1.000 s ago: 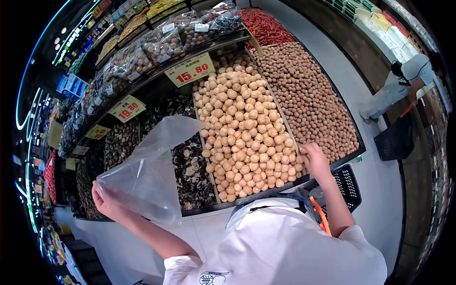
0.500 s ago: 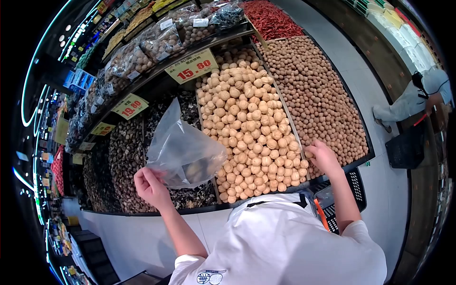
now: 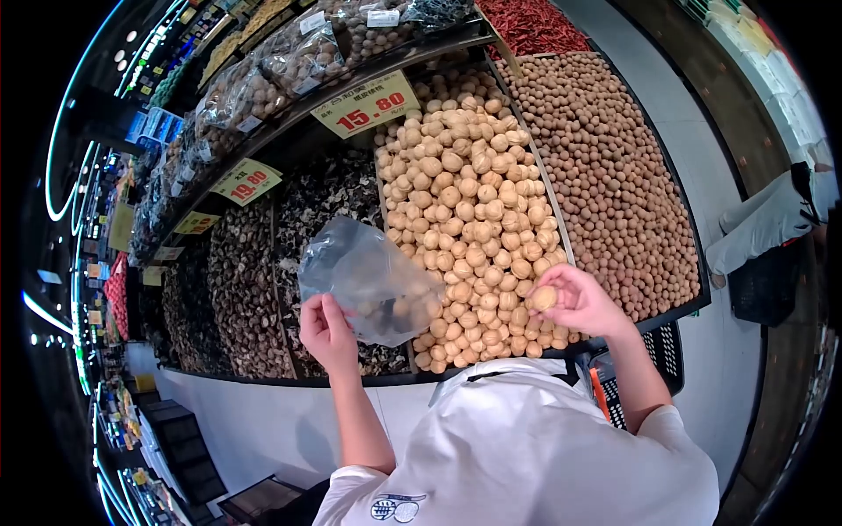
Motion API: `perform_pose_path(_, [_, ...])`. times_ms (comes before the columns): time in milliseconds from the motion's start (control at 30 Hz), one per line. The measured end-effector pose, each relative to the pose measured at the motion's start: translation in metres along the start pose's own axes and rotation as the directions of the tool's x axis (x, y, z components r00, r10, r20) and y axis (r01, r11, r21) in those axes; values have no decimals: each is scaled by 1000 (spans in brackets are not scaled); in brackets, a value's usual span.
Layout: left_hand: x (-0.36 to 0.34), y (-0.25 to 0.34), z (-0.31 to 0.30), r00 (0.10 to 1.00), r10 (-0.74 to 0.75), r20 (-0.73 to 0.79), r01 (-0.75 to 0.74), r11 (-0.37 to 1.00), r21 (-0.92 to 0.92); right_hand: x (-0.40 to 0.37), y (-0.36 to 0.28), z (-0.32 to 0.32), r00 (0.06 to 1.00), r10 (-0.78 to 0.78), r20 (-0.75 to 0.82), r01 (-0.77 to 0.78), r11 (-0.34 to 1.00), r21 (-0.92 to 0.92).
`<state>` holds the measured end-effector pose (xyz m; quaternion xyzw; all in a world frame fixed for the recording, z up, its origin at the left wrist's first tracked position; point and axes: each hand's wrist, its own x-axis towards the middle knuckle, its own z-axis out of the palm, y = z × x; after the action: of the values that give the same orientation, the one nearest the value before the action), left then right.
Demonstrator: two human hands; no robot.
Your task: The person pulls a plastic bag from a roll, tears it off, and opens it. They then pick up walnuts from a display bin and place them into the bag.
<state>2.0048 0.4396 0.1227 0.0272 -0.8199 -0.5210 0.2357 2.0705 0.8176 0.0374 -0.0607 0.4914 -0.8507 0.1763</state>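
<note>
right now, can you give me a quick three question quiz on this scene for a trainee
1. True or false: the left hand holds a clear plastic bag.
2. What is in the right hand? A: a pale round nut. B: a red chilli. C: a shopping basket.
3. Fill in: the price sign above the heap of pale nuts reads ____.

Key: 1 true. 2 A. 3 15.80.
</note>
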Motion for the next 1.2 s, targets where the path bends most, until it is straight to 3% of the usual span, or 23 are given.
perform_pose_path(133, [-7,0,9,999,11,48,-11,1000,10,57,22,64,937,107,332,-150,983,106])
perform_pose_path(200, [-12,5,15,1000,10,28,-10,1000,-6,88,41,97,930,52,364,-28,997,-70])
perform_pose_path(300, [-20,14,18,998,24,58,-25,1000,17,126,74,143,954,35,298,-28,999,-26])
perform_pose_path(367, [-27,15,21,998,24,55,-27,998,50,148,69,164,942,272,196,-234,952,-196])
perform_pose_path(400, [-30,15,21,998,23,60,-27,997,70,159,67,172,941,269,204,-229,953,-199])
perform_pose_path(467, [-36,15,21,998,-10,67,7,999,40,182,63,184,909,412,70,-418,899,135])
perform_pose_path(500, [-39,15,20,996,-48,81,48,999,11,195,69,191,909,409,79,-417,899,132])
perform_pose_path(567, [-43,15,19,994,-64,91,67,997,-30,231,107,197,947,288,-140,-291,957,-7])
perform_pose_path(600, [-44,15,18,991,-80,110,89,993,-76,261,161,189,994,66,-91,-81,981,-176])
perform_pose_path(667, [-45,16,18,990,-82,113,91,993,-80,318,263,175,921,-389,22,350,801,-485])
perform_pose_path(700, [-45,17,18,989,-116,97,126,987,-105,320,254,175,920,-391,26,354,801,-483])
perform_pose_path(733, [-45,17,18,985,-150,84,161,978,-131,319,232,173,972,-225,73,234,957,-169])
perform_pose_path(767, [-45,18,17,985,-150,85,160,978,-131,312,210,174,983,-73,171,47,988,149])
perform_pose_path(800, [-46,17,16,984,-168,61,175,975,-136,299,187,181,983,-73,171,48,988,148])
perform_pose_path(867, [-45,17,16,981,-192,37,195,970,-145,273,148,193,977,191,-96,-94,787,610])
perform_pose_path(900, [-45,17,16,983,-182,40,186,971,-152,273,155,186,976,196,-99,-97,787,609])
perform_pose_path(933, [-45,18,16,985,-169,44,174,972,-158,273,164,174,998,-52,-39,51,999,-15])
perform_pose_path(967, [-44,19,17,984,-169,49,175,971,-160,275,173,164,965,-209,161,264,750,-607])
perform_pose_path(1000, [-43,20,19,985,-168,45,173,971,-167,264,157,165,965,-210,155,260,749,-610])
perform_pose_path(1067, [-42,19,21,984,-168,52,175,969,-175,225,93,177,946,-51,321,315,387,-866])
perform_pose_path(1100, [-39,16,21,987,-153,49,159,970,-183,210,87,174,948,-52,313,307,388,-869])
perform_pose_path(1167, [-36,9,18,987,-148,54,156,967,-203,175,86,162,970,64,233,90,800,-593])
perform_pose_path(1200, [-34,9,17,986,-152,61,162,966,-202,164,78,157,972,66,227,83,802,-592])
